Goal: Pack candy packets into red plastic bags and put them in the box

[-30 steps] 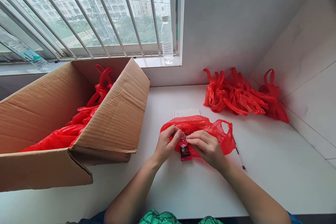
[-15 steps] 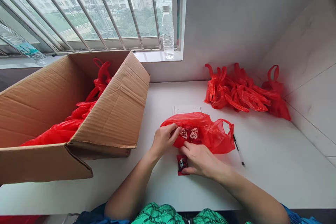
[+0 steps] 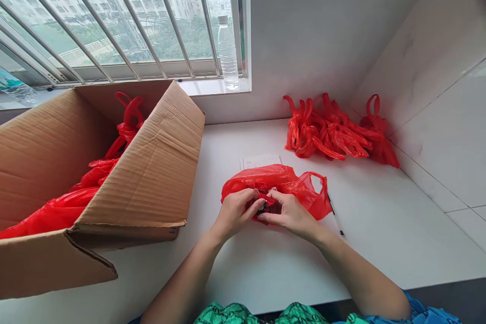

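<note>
A red plastic bag (image 3: 261, 176) lies flat on the white table, its loop handle stretching to the right. Over its near edge, my left hand (image 3: 238, 208) and my right hand (image 3: 287, 213) meet with bent fingers. Between their fingertips is a small packet (image 3: 265, 206) in a dark red and black wrapper; both hands appear to pinch it. More red printed packets lie on the bag just behind, mostly covered by my fingers.
An open cardboard box (image 3: 140, 172) with red bags (image 3: 56, 212) inside fills the left side. Tied red bags (image 3: 330, 129) sit by the back wall. A pen (image 3: 337, 218) and a white paper (image 3: 261, 161) lie by the bag. A water bottle (image 3: 228, 55) stands on the sill.
My right hand has lifted the small packet from the table and brought it up onto the bag, against my left fingers. The view has swung slightly to the right.
</note>
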`<state>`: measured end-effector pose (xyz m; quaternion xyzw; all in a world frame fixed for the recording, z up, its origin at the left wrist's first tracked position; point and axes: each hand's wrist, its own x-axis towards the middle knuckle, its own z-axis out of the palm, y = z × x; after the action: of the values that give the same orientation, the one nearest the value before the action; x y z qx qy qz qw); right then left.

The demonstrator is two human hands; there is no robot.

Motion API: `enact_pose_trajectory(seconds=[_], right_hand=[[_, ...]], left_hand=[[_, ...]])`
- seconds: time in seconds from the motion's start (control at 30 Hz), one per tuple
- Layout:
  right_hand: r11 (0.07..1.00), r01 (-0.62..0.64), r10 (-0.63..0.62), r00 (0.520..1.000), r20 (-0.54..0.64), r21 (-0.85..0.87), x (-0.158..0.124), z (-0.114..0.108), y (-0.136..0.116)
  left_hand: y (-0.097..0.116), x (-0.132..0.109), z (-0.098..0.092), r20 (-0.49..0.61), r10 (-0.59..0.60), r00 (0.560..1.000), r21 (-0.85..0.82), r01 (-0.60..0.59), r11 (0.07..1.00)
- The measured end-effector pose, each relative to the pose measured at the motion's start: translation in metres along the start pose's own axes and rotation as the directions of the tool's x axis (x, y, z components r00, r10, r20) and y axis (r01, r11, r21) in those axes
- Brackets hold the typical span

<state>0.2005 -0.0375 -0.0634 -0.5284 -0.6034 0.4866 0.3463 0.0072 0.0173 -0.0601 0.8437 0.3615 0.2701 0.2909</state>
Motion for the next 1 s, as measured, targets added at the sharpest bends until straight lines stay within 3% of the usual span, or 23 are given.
enact_pose_trajectory(seconds=[0.13,0.23,0.33,0.43,0.53,0.63,0.73,0.87,1.0], right_hand=[[0.97,-0.019,0.02,1.0,0.001,0.241,0.006,0.0,0.007],[0.914,-0.014,0.002,1.0,0.029,0.406,0.009,-0.001,0.009],[0.889,0.002,-0.012,1.0,0.019,0.459,0.01,-0.002,0.01],[0.893,0.008,-0.017,1.0,0.016,0.45,0.01,-0.004,0.007],[0.937,0.0,-0.01,1.0,0.026,0.35,0.006,-0.01,0.002],[0.993,-0.013,0.012,1.0,0.013,0.114,0.004,-0.021,0.001],[0.993,-0.035,0.023,0.994,-0.105,-0.109,0.006,-0.03,0.008],[0.932,-0.012,-0.11,0.943,-0.313,-0.363,0.015,-0.033,0.021],[0.849,0.02,-0.216,0.925,-0.312,-0.528,0.022,-0.034,0.032]], left_hand=[[-0.004,0.002,0.001,-0.086,-0.078,0.993,-0.148,0.064,0.987],[-0.003,0.002,0.001,-0.07,-0.139,0.988,-0.321,0.11,0.941],[-0.002,0.002,0.002,-0.017,-0.17,0.985,-0.432,0.146,0.89],[-0.001,0.002,0.002,-0.019,-0.156,0.988,-0.419,0.134,0.898],[-0.004,0.001,0.0,-0.072,-0.116,0.991,-0.239,0.095,0.966],[-0.008,0.001,-0.005,-0.135,-0.072,0.988,0.043,0.078,0.996],[-0.013,0.002,-0.007,-0.15,-0.053,0.987,0.242,0.089,0.966],[-0.015,0.003,-0.003,-0.057,0.008,0.998,0.352,0.013,0.936],[-0.014,0.002,0.003,-0.052,0.044,0.998,0.391,-0.021,0.92]])
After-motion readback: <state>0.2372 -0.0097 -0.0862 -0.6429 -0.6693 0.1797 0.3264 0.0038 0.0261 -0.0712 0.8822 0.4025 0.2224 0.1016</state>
